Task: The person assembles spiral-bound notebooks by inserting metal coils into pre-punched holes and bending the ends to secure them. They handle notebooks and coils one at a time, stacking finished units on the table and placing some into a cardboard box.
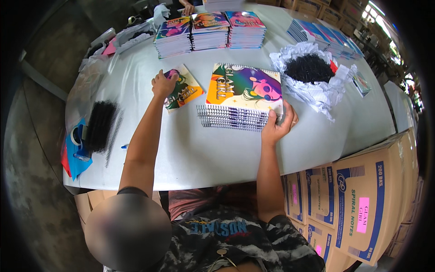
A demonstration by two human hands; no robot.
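Note:
A small notebook [189,93] with a colourful illustrated cover lies tilted on the table, left of centre. My left hand [164,84] grips it at its upper left edge, fingers bent; the fingertips are partly hidden. To its right is a stack of spiral notebooks [247,86] with the same kind of cover. Wire coils [233,119] show in rows along the stack's near side and another along its far edge. My right hand [280,124] holds the stack's near right corner, thumb on the top cover and fingers around the side.
Three notebook piles [210,38] stand at the far side, with more notebooks [324,36] at far right. Black coils [309,68] sit in crumpled paper [312,97]; others [100,124] lie at left near a tape dispenser [80,140]. Cartons [371,204] are stacked lower right. Another person's hand [187,8] shows beyond.

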